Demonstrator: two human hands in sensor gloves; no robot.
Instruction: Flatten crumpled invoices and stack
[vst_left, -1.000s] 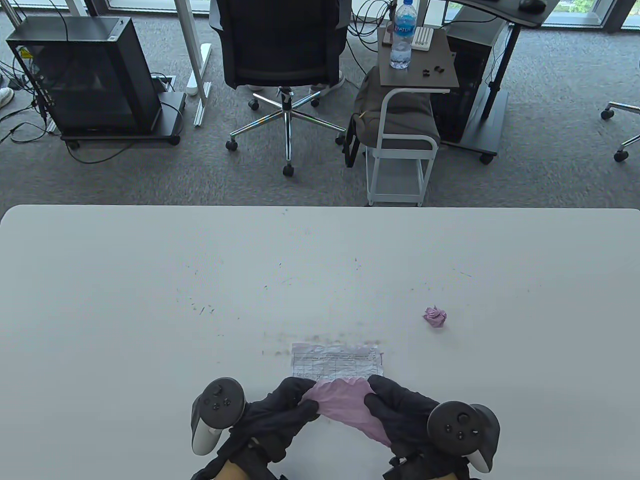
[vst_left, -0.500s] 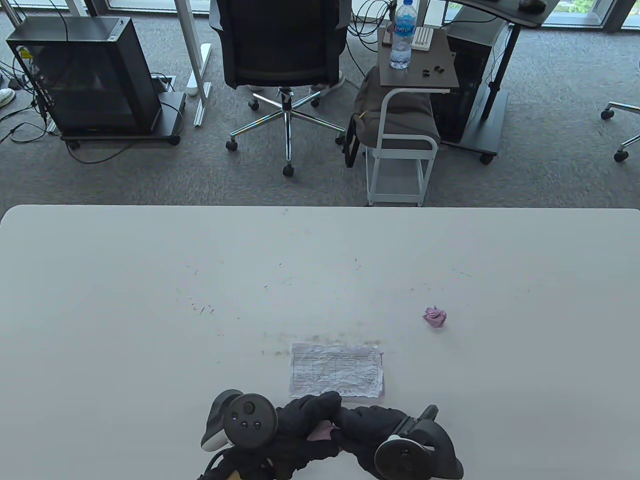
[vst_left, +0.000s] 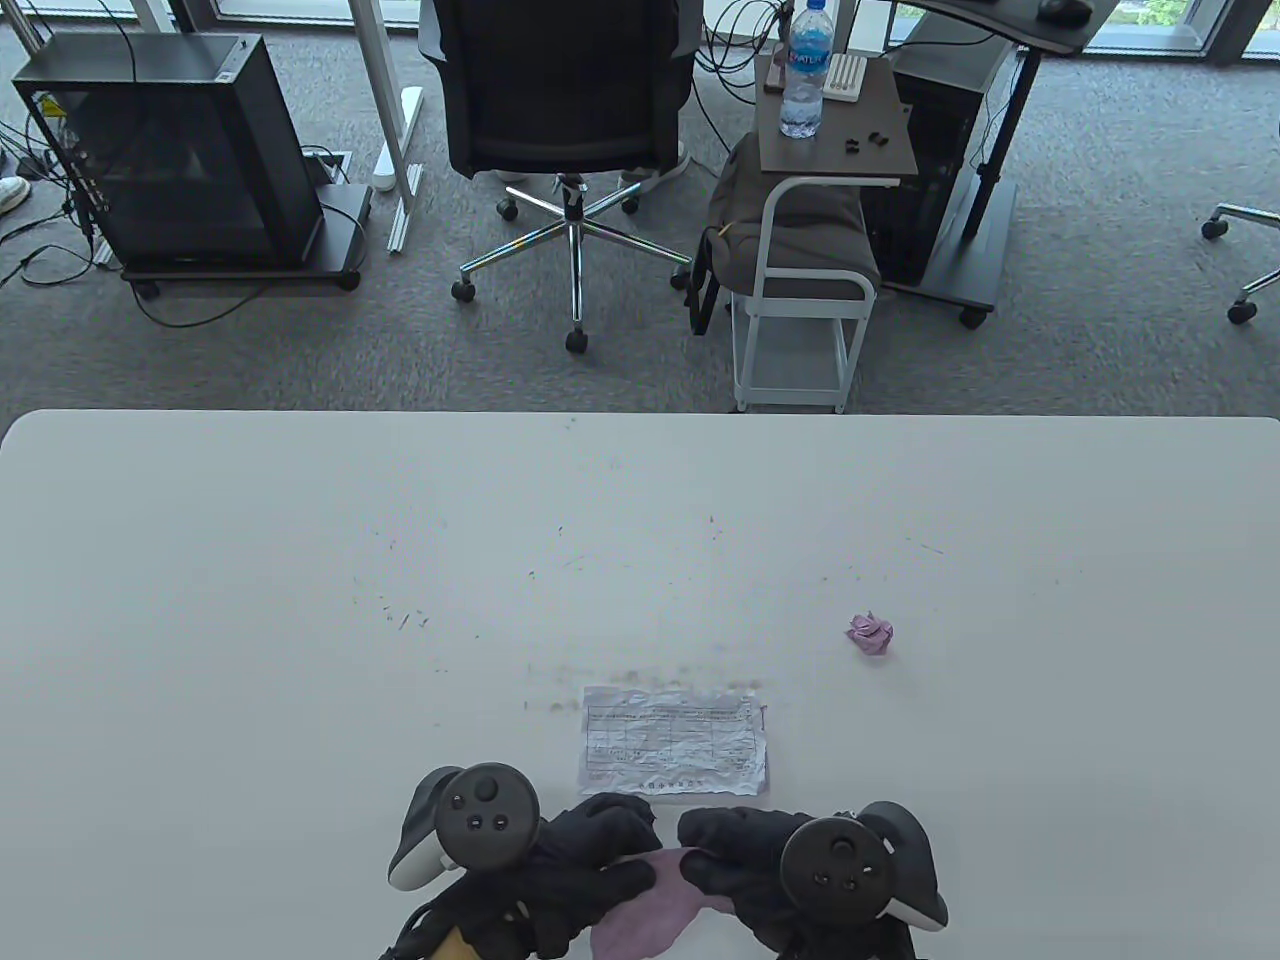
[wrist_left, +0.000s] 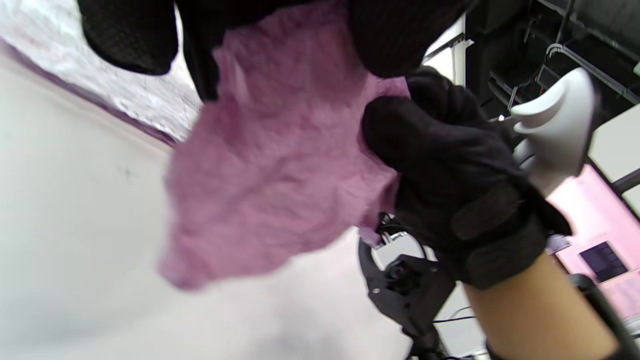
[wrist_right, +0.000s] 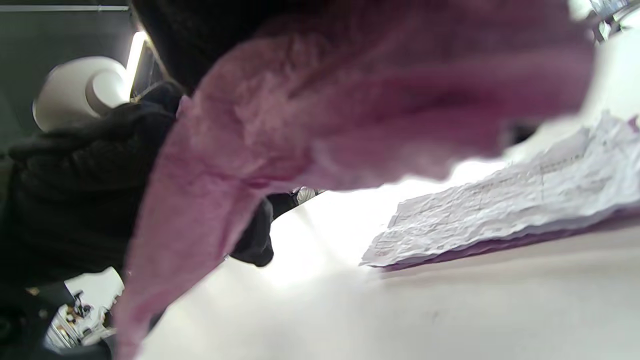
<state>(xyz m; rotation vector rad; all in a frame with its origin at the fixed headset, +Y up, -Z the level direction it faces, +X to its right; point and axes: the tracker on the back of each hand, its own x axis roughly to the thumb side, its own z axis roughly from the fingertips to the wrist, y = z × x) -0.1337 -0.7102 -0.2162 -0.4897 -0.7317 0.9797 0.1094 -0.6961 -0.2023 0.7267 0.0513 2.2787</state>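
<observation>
Both hands are low in the middle of the table view, close together. The left hand (vst_left: 570, 860) and the right hand (vst_left: 745, 850) each pinch one side of a pink paper (vst_left: 645, 915). Each grip is clamped on the paper, with the fingers curled round its edge. In the left wrist view the pink paper (wrist_left: 280, 165) hangs loose and wrinkly between the two gloves, up off the desk (vst_left: 300, 600).

Two hands hold it so the sheet can be pulled wide from both sides. I think that is how the bumps get pulled out.

Just above the hands in the table view lies a white paper (vst_left: 672, 740) with lines printed on it. It is spread out flat, but it has lots of little creases. A thin purple edge peeks out under it in the right wrist view, so it may be the top of a small pile. The hands are near it, likely so the pink sheet can go on top next.

A small pink paper ball (vst_left: 870, 634) sits alone, right of the middle. It is not opened yet.
</observation>
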